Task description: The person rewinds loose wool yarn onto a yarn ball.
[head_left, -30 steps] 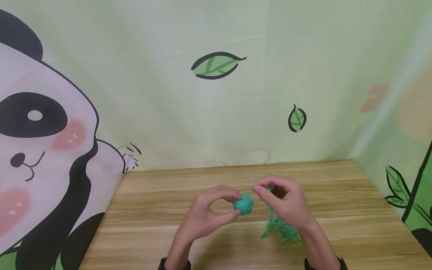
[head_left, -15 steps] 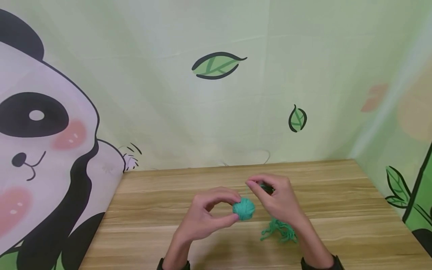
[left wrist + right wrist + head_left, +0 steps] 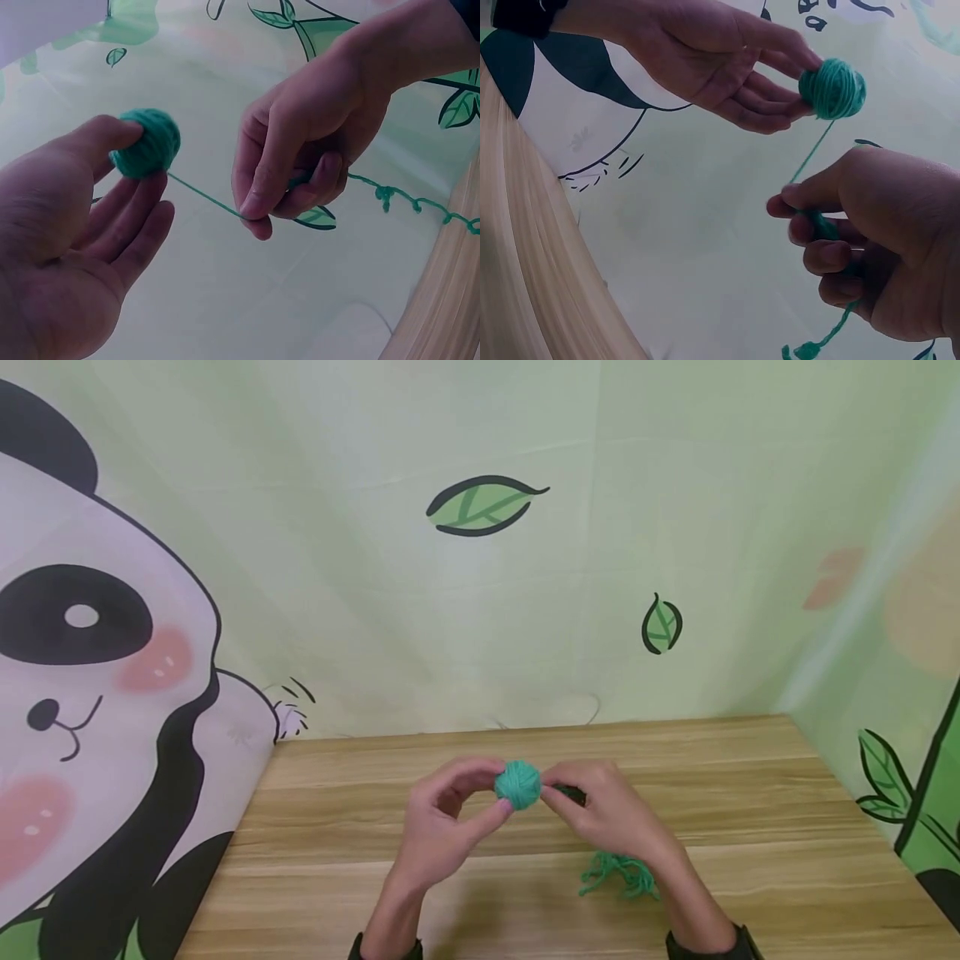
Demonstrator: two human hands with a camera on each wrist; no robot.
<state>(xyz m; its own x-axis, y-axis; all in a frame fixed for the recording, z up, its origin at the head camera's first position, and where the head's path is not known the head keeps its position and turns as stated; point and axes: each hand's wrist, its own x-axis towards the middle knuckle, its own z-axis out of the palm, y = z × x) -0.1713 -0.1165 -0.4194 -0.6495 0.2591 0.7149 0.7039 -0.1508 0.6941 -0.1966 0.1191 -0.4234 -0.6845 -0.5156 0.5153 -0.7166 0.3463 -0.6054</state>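
A small ball of teal yarn is pinched between the thumb and fingers of my left hand, held up over the table. My right hand is just right of it, pinching the yarn strand between thumb and forefinger. In the left wrist view that strand runs taut from the ball to my right fingertips. More yarn passes through the curled fingers of my right hand and trails out below, kinked and knotted. A loose heap of yarn lies on the table below my right wrist.
The wood-grain table reaches back to a pale green cloth backdrop printed with leaves and a large panda at left. Another printed cloth panel stands along the right side.
My left hand has lifted the ball and moved slightly left. My right hand has come left and down from above the ball to its right side, the strand still in its fingers.
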